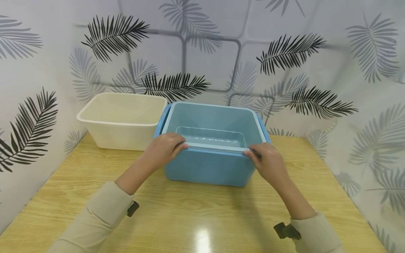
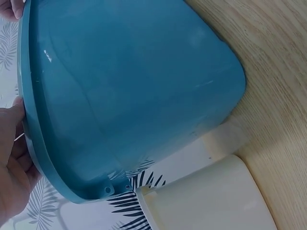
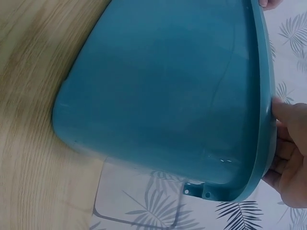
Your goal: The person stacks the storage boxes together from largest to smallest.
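A deep blue plastic bin (image 1: 205,167) stands on the wooden table in the middle of the head view, its mouth facing up and a pale rim along the top. Inside, only its ridged floor and bare walls show. My left hand (image 1: 166,149) grips the front rim near the left corner, thumb on the near side. Near the right corner my right hand (image 1: 269,161) holds the same rim in a like way. In the wrist views the left hand (image 2: 14,167) and right hand (image 3: 290,148) have their fingers bent behind the rim.
A cream-coloured bin (image 1: 126,135) stands just left of the blue one, its mouth up. Both are on a wood-grain table (image 1: 190,211). Behind and at the sides hang walls of leaf-patterned covering (image 1: 215,70).
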A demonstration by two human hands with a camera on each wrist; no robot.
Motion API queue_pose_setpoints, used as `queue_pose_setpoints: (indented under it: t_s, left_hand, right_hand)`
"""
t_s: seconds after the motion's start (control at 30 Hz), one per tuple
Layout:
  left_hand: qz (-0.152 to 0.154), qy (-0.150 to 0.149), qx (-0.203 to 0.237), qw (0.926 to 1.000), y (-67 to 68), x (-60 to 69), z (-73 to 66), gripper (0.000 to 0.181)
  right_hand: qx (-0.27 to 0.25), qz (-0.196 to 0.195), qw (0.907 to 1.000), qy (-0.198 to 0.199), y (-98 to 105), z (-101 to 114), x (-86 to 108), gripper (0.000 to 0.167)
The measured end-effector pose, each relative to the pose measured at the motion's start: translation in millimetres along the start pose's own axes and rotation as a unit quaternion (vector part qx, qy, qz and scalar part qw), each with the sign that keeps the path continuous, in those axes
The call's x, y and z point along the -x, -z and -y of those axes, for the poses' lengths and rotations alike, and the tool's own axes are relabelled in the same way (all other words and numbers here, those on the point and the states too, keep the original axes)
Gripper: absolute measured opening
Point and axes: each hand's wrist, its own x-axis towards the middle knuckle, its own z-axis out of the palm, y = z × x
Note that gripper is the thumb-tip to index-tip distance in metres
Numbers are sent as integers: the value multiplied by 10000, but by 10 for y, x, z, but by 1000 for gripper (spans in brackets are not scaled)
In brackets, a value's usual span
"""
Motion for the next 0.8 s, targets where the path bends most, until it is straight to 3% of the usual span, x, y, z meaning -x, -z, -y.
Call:
queue_pose_setpoints:
  t_s: [0.13, 0.23, 0.37, 0.5, 0.67, 0.8]
  left_hand:
    - [-155, -193, 114, 9996, 20, 25, 48, 19]
    - [-402, -219, -24, 9990, 56, 57, 131, 20]
    - [-868, 42, -410, 9954, 129, 128, 294, 21]
    - [-1208, 425, -625, 9898, 203, 219, 463, 20]
    - [-1307, 729, -906, 9846, 238, 335, 680, 22]
    - [-1190, 918, -1152, 9819, 242, 450, 853, 25]
  right_hand:
    - [-201, 52, 9997, -95, 14, -2, -2, 25]
    - [-385, -319, 9987, 72, -10, -1, -13, 23]
    - [-458, -851, 9942, 474, -91, 57, -47, 23]
    - [-463, -1105, 9888, 888, -197, 199, -105, 28]
    - [-547, -1026, 9863, 1170, -317, 445, -219, 40]
    - [-745, -740, 9883, 1110, -415, 674, -300, 39]
